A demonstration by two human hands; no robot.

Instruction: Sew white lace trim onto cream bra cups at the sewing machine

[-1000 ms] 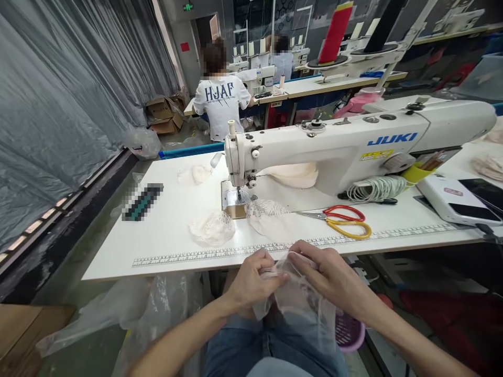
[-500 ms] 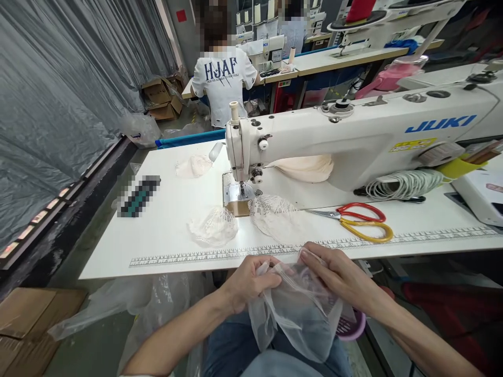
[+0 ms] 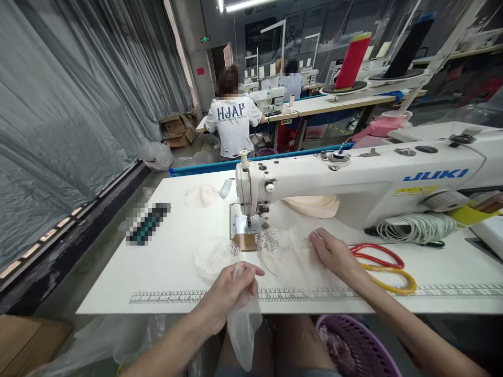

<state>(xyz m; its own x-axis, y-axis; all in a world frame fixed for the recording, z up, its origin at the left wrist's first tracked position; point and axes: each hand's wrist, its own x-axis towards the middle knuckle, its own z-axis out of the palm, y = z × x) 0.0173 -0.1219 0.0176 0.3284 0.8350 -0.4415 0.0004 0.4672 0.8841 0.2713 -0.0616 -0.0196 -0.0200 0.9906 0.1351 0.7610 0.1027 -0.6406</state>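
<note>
My left hand is closed around a bunched piece of sheer white fabric, which hangs below the table's front edge. Over the table, my right hand pinches the edge of another sheer fabric piece, thin and hard to outline. Beside it, just in front of the needle area, lies a white lace piece. A second lace piece rests to the left, close to my left hand. Scissors with red and yellow handles lie by my right wrist; their blades are hidden.
The white JUKI sewing machine spans the table's right side. Peach fabric lies under its arm. A printed ruler runs along the front edge. Below stands a purple basket. A co-worker sits ahead.
My right hand has moved from the lap area up over the table, apart from my left hand. The left hand has shifted slightly left and down with its fabric. The view has tilted up.
</note>
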